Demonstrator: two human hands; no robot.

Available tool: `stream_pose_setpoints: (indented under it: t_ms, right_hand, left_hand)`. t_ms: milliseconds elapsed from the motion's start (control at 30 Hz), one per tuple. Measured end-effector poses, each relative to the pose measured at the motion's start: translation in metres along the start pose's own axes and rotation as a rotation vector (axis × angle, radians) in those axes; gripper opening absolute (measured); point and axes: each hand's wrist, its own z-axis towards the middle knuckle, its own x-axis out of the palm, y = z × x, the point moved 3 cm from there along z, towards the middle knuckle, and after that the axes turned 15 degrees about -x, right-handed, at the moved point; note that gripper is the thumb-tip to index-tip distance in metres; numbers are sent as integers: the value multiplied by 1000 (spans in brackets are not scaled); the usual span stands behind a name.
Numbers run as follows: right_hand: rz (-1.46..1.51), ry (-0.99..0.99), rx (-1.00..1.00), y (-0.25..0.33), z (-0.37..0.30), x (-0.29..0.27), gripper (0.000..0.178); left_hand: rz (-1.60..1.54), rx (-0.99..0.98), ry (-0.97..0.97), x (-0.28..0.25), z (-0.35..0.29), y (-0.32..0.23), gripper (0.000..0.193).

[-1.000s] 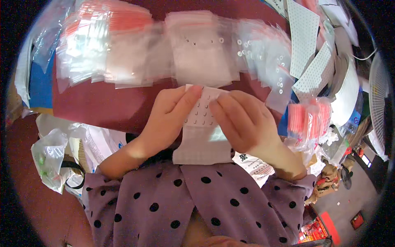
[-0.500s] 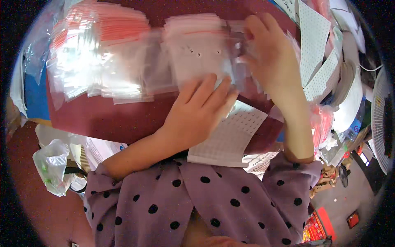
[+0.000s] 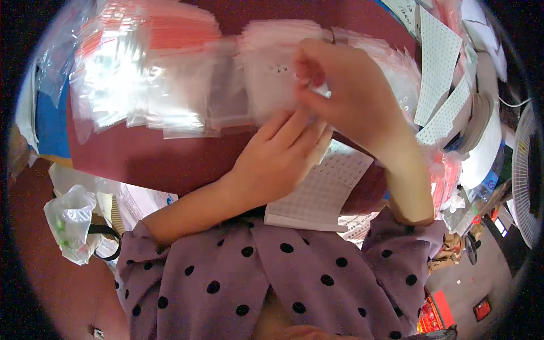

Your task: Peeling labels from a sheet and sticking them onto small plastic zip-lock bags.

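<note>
My left hand (image 3: 277,153) lies back-up at the middle of the table's near side, its fingers closed over the upper end of a white sheet (image 3: 326,187) with rows of small dark marks. The sheet slants down to my lap. Just beyond and right of it, my right hand (image 3: 351,79) is bent inward, fingers curled together and blurred; whatever they hold is too small to make out. Beneath and behind both hands lies a stack of small clear zip bags (image 3: 263,79) with pinkish-red top edges and a few tiny black marks.
Fanned piles of clear zip bags (image 3: 175,85) cover the left of the dark red table (image 3: 130,164); more bags (image 3: 396,68) lie right. Dotted white sheets (image 3: 439,62) and a white fan guard (image 3: 520,170) stand farther right. A plastic bag (image 3: 68,221) hangs at lower left.
My right hand has swung left and nearer, from the bags on the right to beside my left fingertips, and its fingers have curled in. My left hand stays on the sheet.
</note>
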Motion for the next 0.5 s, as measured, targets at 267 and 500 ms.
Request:
stream_pose_setpoints:
  t_ms: [267,500]
  right_hand:
    - [-578,5,178,-18,-31,-26,40]
    - [-262,-45,-22,-20,-27,-7,30]
  left_hand:
    - [0,-202,-30,-3,3,2,36]
    - [90,-88,-52,-3,6,0,30]
